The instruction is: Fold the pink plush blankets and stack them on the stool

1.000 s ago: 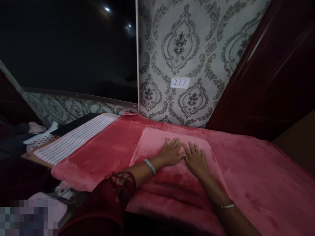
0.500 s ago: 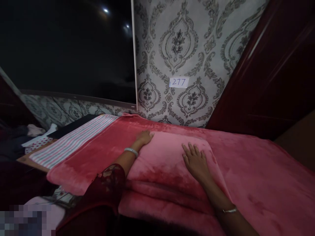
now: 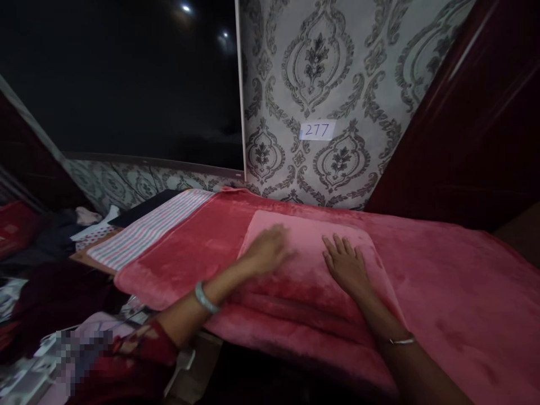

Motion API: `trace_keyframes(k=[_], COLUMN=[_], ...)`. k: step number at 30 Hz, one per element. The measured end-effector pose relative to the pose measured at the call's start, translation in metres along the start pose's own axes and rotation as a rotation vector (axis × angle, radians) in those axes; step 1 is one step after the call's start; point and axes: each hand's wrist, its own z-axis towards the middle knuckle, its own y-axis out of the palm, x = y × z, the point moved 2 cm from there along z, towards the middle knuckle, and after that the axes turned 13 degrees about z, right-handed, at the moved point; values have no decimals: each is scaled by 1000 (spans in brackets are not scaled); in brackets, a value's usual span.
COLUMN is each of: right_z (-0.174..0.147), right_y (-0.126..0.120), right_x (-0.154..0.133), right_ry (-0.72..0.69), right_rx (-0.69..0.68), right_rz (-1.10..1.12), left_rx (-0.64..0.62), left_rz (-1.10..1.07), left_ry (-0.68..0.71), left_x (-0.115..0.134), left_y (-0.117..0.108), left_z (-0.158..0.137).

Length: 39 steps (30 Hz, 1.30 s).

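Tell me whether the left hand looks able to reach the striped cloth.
Likely yes: between the left hand and the striped cloth, only plush blanket shows, with nothing upright in the way.

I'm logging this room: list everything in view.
Screen: 1, black, upper left
Wallpaper: 1, grey, back
Label: 1, white, on wallpaper
Panel: 1, dark red, right
Plush cloth: 1, reddish pink, across middle
Plush piece: 1, pink, on plush cloth
Striped cloth: 1, multicoloured, left
Flat item: 1, black, behind striped cloth
Dotted cloth: 1, white and red, left
Clutter: uncountable, mixed, lower left
Bracelets: 2, greyish and silvery, wrists
Sleeve: 1, red, left arm
Left hand: 1, bare, blurred, over plush piece
Right hand: 1, bare, flat on plush piece
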Motion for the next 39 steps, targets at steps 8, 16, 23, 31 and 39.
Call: trace_keyframes(k=[8,16,23,31,39], right_z=[-3,-2,-1,31,48], right_y=[-2,1,1,-20,-33], right_x=[2,5,2,48,42], right_ry=[-5,-31,1,-106,224], right_rx=[2,25,10,55,9], right_rz=[3,16,62,336,126], left_rx=[-48,-33,229,125,-301], left_rz=[124,207,27,-51,54], left_ry=[125,-238,-433,22,89], left_x=[44,-35,-79,21,76], left_y=[54,40,36,-1,29], left_z=[-49,-73,-104,-31,89])
